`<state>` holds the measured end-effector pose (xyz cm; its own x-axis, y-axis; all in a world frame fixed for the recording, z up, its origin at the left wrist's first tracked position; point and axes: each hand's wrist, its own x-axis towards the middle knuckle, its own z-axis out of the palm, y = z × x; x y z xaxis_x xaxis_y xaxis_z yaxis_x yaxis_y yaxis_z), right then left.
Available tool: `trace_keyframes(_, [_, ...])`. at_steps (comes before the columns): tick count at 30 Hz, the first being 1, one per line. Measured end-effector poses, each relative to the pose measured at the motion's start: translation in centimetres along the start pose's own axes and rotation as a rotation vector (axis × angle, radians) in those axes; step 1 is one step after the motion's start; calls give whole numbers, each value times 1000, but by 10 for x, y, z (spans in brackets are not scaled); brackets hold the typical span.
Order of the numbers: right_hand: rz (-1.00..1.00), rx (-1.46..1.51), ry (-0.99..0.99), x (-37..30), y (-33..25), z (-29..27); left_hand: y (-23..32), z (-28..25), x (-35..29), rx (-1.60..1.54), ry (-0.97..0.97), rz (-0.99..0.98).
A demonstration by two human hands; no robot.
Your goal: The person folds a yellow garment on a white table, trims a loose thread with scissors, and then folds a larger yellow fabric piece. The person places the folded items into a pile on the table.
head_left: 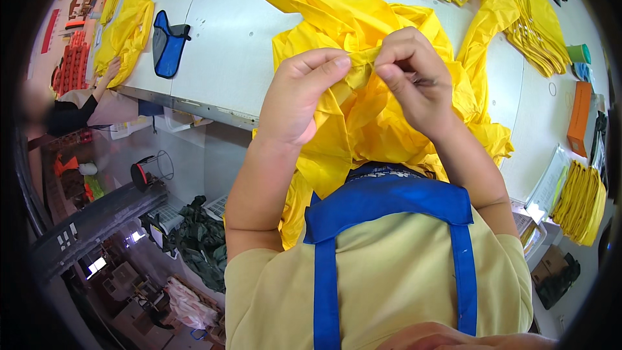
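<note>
A large piece of yellow fabric point(382, 120), thin and crumpled like a garment, lies on the table before me and hangs down over its front edge. My left hand point(299, 87) pinches an edge of it between thumb and index finger. Close on the right, my right hand point(418, 78) pinches the same edge, its fingers curled in. A short stretch of the edge runs taut between both hands, raised above the rest of the cloth. Whether anything small sits inside the right fingers is hidden.
A blue and grey pouch point(170, 45) lies at left on the white table point(220, 45). Stacked folded yellow fabric point(538, 32), a green cylinder point(578, 54) and an orange box point(580, 120) are at right. Another person's hand point(113, 68) rests on yellow cloth at far left.
</note>
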<state>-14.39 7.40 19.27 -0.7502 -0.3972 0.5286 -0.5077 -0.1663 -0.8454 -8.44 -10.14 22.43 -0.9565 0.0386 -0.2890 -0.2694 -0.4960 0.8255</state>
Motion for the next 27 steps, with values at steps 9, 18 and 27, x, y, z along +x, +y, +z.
trace_keyframes(9, [-186,-243,-92,6,-4,-5,0,1,0,25,-13,10])
trace_keyframes(18, [299,529,92,-7,-1,-8,0,-2,0,-128,16,-54])
trace_keyframes(27, [188,-290,6,-19,-10,-26,0,-1,-4,-125,-28,-40])
